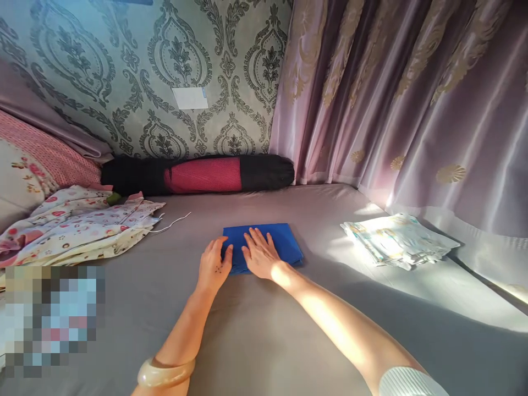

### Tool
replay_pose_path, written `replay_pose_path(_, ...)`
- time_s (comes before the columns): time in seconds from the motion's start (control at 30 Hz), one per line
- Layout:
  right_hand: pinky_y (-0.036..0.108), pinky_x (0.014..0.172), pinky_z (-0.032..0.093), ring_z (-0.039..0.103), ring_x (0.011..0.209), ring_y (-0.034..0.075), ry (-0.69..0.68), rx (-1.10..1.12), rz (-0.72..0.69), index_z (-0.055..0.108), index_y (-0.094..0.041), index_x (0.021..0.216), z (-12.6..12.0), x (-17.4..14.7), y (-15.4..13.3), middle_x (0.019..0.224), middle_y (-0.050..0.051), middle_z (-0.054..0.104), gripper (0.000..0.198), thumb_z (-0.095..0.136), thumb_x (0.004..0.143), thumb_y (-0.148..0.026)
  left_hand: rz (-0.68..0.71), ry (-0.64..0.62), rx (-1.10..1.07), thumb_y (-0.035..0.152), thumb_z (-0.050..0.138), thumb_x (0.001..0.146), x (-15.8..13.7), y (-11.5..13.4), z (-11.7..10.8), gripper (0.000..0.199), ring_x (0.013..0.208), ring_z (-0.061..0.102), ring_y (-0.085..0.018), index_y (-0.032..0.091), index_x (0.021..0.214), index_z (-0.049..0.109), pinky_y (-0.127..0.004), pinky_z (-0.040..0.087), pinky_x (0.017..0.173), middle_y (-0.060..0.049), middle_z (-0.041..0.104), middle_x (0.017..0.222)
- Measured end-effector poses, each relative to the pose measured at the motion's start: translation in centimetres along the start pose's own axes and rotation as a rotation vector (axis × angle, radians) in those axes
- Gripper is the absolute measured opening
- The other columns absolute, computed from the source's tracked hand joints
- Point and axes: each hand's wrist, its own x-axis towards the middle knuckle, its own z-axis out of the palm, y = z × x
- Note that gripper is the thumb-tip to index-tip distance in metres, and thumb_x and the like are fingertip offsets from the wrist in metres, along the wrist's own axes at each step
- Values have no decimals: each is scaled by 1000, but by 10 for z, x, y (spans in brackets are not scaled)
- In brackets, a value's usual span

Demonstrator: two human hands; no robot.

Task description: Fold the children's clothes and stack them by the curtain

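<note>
A folded blue cloth point(284, 245) lies flat on the grey bed sheet point(247, 319) in front of me, its kind not clear. My right hand point(262, 256) rests palm down on the middle of it, fingers stretched out and a little spread. At its left edge is my left hand point(215, 264), with thumb and fingers apart and the fingertips at the cloth's border. Neither hand grips the cloth. A pale bangle point(165, 374) circles my left forearm.
Folded patterned fabric point(398, 239) lies at the right in sunlight. Dotted clothing point(82, 223) is heaped at the left, beside a pillow point(20, 176). A long black and red bag point(202, 175) lies along the wall. Purple curtains point(383, 99) hang at the right.
</note>
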Motion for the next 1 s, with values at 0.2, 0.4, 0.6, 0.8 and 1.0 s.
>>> replay_pose_path(0.2,53,114,4,6,145,26,9,-113,70,31,-20,147,-3,-12,34,157,10,15,55,26,98,-42,193,-229,264,45,40,91,-11,9,14,49,137,34,-29,19,133,51,-52,26,111,-13,44,144)
replay_pose_path(0.4,54,114,3,8,144,26,13,-103,67,31,-24,147,3,-16,35,157,8,16,53,24,98,-44,132,-375,345,50,36,92,-12,10,15,54,141,26,-29,22,137,48,-53,20,113,-11,34,151)
replay_pose_path(0.6,55,114,1,7,144,27,-17,-70,78,31,-22,147,2,-15,35,156,10,17,54,23,98,-44,127,-365,289,49,39,91,-11,8,13,54,140,29,-30,19,134,51,-53,22,112,-12,36,150)
replay_pose_path(0.8,47,116,10,20,142,23,-31,109,88,40,-15,143,-11,-11,44,152,11,30,52,34,96,-38,-9,-229,174,45,39,91,-6,13,6,47,128,45,-30,20,128,53,-47,34,105,-13,49,139)
replay_pose_path(1.0,21,84,47,63,101,14,151,475,318,61,-19,121,-38,-8,77,113,4,68,40,36,93,-32,-284,-5,209,45,44,85,2,3,0,40,107,55,-37,18,105,65,-51,43,89,-17,63,108)
